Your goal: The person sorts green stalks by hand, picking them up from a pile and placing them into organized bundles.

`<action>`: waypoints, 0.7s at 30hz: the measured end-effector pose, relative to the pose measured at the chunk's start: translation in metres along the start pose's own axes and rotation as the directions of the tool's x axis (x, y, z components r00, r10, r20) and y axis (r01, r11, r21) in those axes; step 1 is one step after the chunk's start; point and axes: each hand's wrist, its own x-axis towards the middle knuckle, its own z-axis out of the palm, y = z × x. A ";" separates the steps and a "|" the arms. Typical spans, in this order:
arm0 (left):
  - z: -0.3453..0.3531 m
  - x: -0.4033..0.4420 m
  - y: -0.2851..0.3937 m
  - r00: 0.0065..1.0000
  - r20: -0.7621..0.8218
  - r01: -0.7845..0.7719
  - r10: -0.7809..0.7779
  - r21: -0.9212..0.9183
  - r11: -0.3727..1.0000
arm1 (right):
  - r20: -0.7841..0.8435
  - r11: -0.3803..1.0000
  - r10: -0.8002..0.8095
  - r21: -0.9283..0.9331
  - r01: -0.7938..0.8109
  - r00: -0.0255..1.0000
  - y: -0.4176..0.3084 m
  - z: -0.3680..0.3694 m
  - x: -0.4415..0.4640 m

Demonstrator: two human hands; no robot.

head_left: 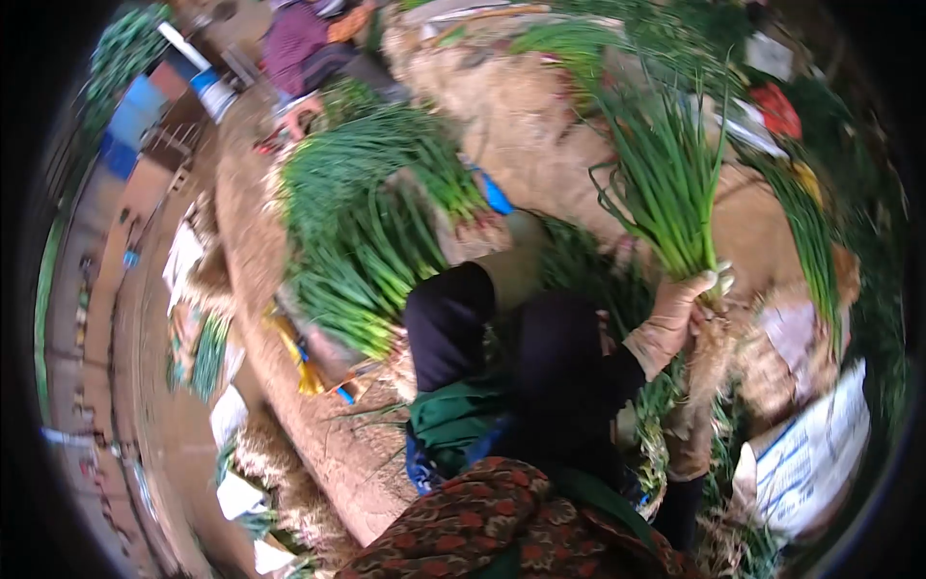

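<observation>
My left hand [667,323], in a pale glove, is closed around the lower stems of a bunch of green onions [680,207]. The bunch stands nearly upright to the right of my knees, leaves spread upward and pale ends at the grip. Just below, my right hand [690,446], gloved too, is near the stringy brown roots [712,352]. Motion blur smears its fingers, so its grip is unclear. Rows of green onions [362,256] lie on the ground left of my knees, bulb ends towards me.
A printed white sack [810,454] lies at the right. More green onions [805,241] rest beyond the bunch. Another person [297,48] sits at the upper left beside the onion pile. A yellow wrapper [307,372] lies on the brown ground sheet [289,405].
</observation>
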 end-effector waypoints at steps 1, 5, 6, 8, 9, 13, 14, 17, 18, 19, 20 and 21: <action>0.003 0.000 0.013 0.994 -0.052 -0.103 0.099 -0.094 0.990 | -0.037 0.999 -0.016 -0.043 0.014 0.999 -0.008 0.016 -0.011; -0.008 -0.018 0.110 0.931 -0.064 -0.361 0.359 -0.034 0.932 | 0.325 0.963 -0.178 -0.134 0.232 0.929 -0.042 -0.019 0.011; -0.022 -0.026 0.141 0.918 -0.155 -0.354 0.365 0.092 0.931 | 0.218 0.961 -0.218 -0.125 0.248 0.951 -0.045 -0.033 0.020; -0.052 -0.040 0.212 0.877 -0.119 -0.461 0.466 0.069 0.885 | 0.217 0.987 -0.141 -0.040 0.153 0.966 -0.063 -0.044 0.039; -0.071 -0.052 0.247 0.842 -0.125 -0.508 0.525 0.141 0.849 | 0.191 0.989 -0.122 -0.053 0.135 0.974 -0.068 -0.058 0.049; -0.183 -0.083 0.335 0.707 -0.198 -0.640 0.679 0.229 0.733 | -0.048 0.963 -0.071 -0.263 0.056 0.996 -0.054 -0.059 0.077; -0.214 -0.093 0.345 0.685 -0.217 -0.640 0.696 0.278 0.716 | -0.113 0.950 -0.056 -0.312 0.018 0.992 -0.047 -0.055 0.082; -0.306 -0.122 0.313 0.679 -0.468 -0.572 0.565 0.145 0.807 | -0.040 0.872 -0.002 -0.489 -0.018 0.999 -0.033 -0.147 0.148; -0.362 -0.132 0.288 0.728 -0.537 -0.501 0.426 0.008 0.865 | -0.065 0.796 -0.087 -0.605 0.030 0.994 -0.021 -0.150 0.166; -0.441 -0.141 0.259 0.906 -0.234 -0.410 0.352 -0.285 0.866 | -0.100 0.757 -0.052 -0.653 -0.026 0.994 -0.023 -0.159 0.161; -0.470 -0.159 0.226 0.827 -0.501 -0.408 0.254 -0.225 0.885 | -0.125 0.732 -0.001 -0.676 -0.084 0.992 -0.012 -0.123 0.142; -0.499 -0.176 0.194 0.677 -0.724 -0.373 0.133 -0.181 0.910 | -0.128 0.703 0.058 -0.699 -0.132 0.990 -0.002 -0.089 0.128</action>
